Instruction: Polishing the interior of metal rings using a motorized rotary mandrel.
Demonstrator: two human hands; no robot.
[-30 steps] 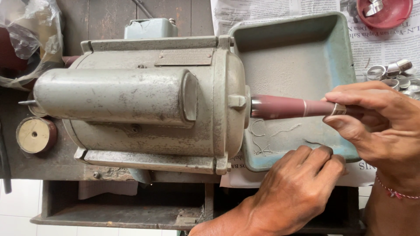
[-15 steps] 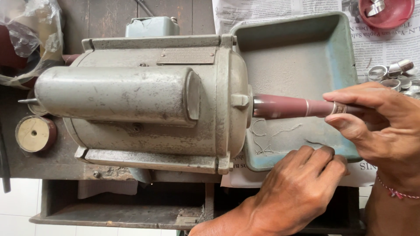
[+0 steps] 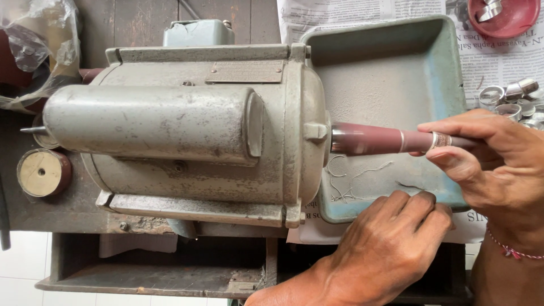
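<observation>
Newspaper (image 3: pixel 498 62) covers the bench under a green tray (image 3: pixel 447 85).

A dark, worn wooden workbench (image 3: pixel 73 218) carries spread newspaper (image 3: pixel 498 65); pale floor tiles (image 3: pixel 22 266) show below it.

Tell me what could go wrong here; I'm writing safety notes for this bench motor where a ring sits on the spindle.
1. The right hand pinches the small metal ring directly on the reddish tapered spindle; fingertips could get abraded or caught.
2. The left hand rests on the rim of the green tray, just below the spindle, and could slip against it.
3. The red wrist cord might snag.
</observation>
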